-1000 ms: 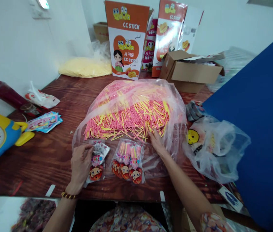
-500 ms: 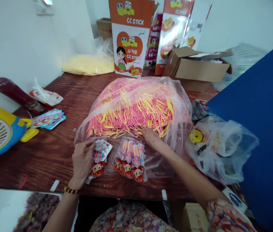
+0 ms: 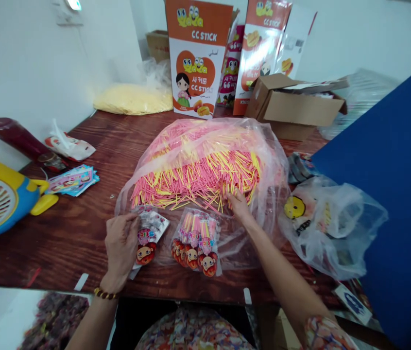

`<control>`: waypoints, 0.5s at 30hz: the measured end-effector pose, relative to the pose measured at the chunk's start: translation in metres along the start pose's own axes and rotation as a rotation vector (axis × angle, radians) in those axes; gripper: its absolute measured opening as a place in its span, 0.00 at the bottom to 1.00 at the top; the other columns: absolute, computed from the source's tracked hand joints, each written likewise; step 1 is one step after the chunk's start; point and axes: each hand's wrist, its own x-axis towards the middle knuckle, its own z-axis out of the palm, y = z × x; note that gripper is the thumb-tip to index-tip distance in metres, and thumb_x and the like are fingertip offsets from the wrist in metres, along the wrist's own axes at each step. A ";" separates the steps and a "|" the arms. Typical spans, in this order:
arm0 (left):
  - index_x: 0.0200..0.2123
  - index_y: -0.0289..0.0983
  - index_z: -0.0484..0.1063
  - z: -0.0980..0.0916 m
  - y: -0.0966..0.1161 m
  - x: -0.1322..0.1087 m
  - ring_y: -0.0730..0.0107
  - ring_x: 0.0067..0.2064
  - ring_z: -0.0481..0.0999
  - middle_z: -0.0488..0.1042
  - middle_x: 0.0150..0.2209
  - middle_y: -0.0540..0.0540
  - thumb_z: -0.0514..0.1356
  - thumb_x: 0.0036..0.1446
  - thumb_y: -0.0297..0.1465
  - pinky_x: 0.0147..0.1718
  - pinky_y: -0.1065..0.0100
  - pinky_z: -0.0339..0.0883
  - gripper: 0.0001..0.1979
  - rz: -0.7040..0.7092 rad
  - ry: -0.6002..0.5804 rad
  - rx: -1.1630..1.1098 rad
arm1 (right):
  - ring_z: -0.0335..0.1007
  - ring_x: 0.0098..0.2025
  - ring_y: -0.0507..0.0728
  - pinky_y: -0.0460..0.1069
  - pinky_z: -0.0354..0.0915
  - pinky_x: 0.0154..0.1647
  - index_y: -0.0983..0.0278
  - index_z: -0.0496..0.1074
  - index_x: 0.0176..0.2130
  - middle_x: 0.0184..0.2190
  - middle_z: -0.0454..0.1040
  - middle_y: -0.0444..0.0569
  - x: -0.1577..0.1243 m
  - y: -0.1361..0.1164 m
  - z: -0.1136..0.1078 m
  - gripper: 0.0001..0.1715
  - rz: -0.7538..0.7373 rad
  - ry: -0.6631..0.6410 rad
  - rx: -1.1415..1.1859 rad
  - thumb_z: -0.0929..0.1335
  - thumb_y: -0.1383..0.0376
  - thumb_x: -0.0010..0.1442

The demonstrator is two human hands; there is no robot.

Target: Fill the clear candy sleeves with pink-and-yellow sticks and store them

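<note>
A large clear bag [image 3: 281, 163] lies open towards me, full of thin pink and yellow sticks [image 3: 191, 180]. My right hand [image 3: 237, 205] is at the front right of the pile, its fingers closed on some sticks. My left hand [image 3: 121, 240] pinches the left edge of a small printed packet [image 3: 146, 245] with a red-haired cartoon figure. Just right of it, several filled packets [image 3: 194, 243] lie overlapping on the front of the clear bag, with pink and yellow sticks showing inside.
At the left are a toy-like fan [image 3: 1, 199], printed sachets [image 3: 74, 181] and a tissue pack [image 3: 70, 146]. Cartons [image 3: 194, 63] and an open cardboard box [image 3: 296, 109] stand behind. A plastic bag [image 3: 336, 223] and blue panel [image 3: 395, 194] are at the right.
My right hand has moved slightly right along the front of the pile, and its fingers have closed on sticks. My left hand has shifted slightly left, still at the packet.
</note>
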 end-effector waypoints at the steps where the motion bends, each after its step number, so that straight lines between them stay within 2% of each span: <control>1: 0.39 0.39 0.74 -0.001 0.001 0.000 0.59 0.44 0.71 0.75 0.36 0.45 0.54 0.64 0.40 0.47 0.60 0.66 0.13 0.020 0.003 0.016 | 0.69 0.33 0.55 0.52 0.68 0.40 0.61 0.65 0.38 0.29 0.72 0.44 -0.002 0.002 0.001 0.15 0.018 0.009 0.114 0.62 0.53 0.58; 3: 0.39 0.38 0.74 -0.002 0.000 0.000 0.58 0.45 0.70 0.75 0.36 0.44 0.53 0.64 0.40 0.48 0.59 0.65 0.13 0.052 0.002 0.031 | 0.70 0.31 0.55 0.52 0.68 0.41 0.61 0.67 0.39 0.28 0.72 0.43 -0.008 0.006 0.002 0.18 0.054 0.032 0.262 0.64 0.51 0.55; 6: 0.40 0.38 0.74 0.000 -0.004 0.001 0.57 0.47 0.69 0.75 0.38 0.43 0.54 0.63 0.39 0.49 0.58 0.64 0.14 0.056 -0.010 0.025 | 0.71 0.34 0.55 0.52 0.66 0.42 0.62 0.70 0.40 0.30 0.75 0.44 -0.018 0.007 0.003 0.20 0.041 0.078 0.295 0.67 0.51 0.53; 11: 0.42 0.38 0.74 0.004 -0.009 0.001 0.58 0.47 0.71 0.75 0.41 0.42 0.54 0.62 0.39 0.47 0.60 0.66 0.14 0.014 -0.101 -0.032 | 0.71 0.38 0.57 0.53 0.65 0.44 0.60 0.71 0.38 0.36 0.76 0.46 -0.031 0.006 0.005 0.12 -0.012 0.058 0.107 0.66 0.56 0.57; 15: 0.41 0.38 0.75 0.001 -0.002 0.003 0.60 0.45 0.72 0.76 0.39 0.44 0.57 0.61 0.39 0.46 0.62 0.66 0.13 -0.010 -0.058 -0.078 | 0.71 0.42 0.58 0.53 0.64 0.48 0.59 0.70 0.40 0.39 0.77 0.46 -0.036 0.002 0.007 0.11 -0.045 0.040 0.066 0.63 0.58 0.60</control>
